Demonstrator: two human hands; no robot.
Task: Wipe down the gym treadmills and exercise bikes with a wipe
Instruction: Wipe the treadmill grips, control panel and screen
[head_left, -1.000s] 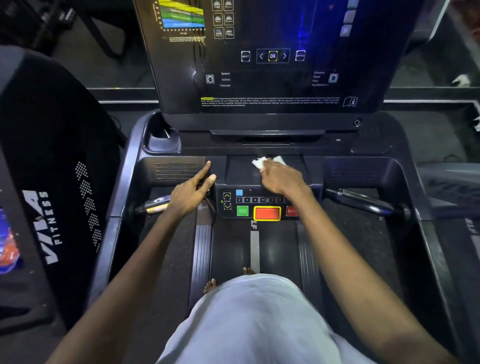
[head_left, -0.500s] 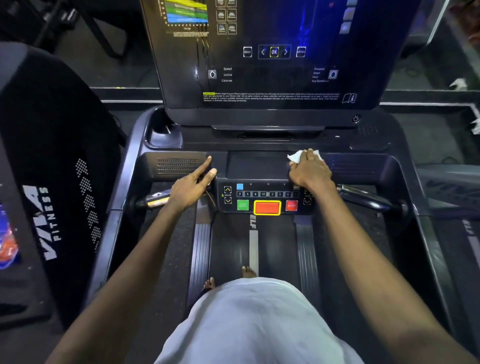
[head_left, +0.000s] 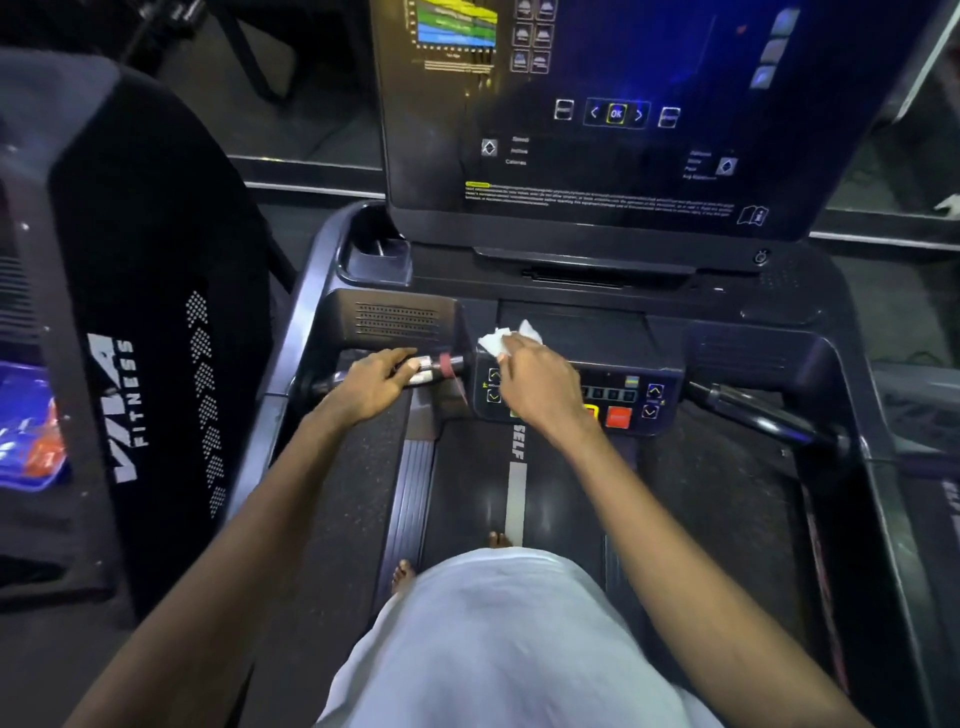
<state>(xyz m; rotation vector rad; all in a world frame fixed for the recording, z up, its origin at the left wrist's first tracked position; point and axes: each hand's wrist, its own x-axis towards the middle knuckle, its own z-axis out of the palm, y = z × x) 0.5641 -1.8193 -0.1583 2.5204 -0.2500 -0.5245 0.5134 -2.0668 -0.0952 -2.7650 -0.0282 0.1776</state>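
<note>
Right fingers (head_left: 517, 354): bunched together, pinching the white wipe (head_left: 500, 340) and pressing it down.
Wipe: crumpled, at the left end of the shallow tray (head_left: 582, 319), just above the top left corner of the button panel (head_left: 641, 402). Half a second ago it was at the tray's right end, so it has swept the whole width.
Right hand (head_left: 543, 387): stretched across the panel, hiding its middle buttons.
Left fingers (head_left: 402, 358): curled over the left handlebar (head_left: 436, 366). A moment ago they lay straight on the ledge by the speaker grille (head_left: 397, 319).
Left hand (head_left: 369, 387): appears to steady the body rather than clean.
Treadmill (head_left: 561, 493): the person stands barefoot on its belt, with the screen (head_left: 623, 114) lit above.
Meaning for the task: the tray pass looks about done. The panel, the handlebars and the screen probably still need wiping, then the other machines.
Neighbouring machine (head_left: 156, 322): just to the left, no hand on it.
</note>
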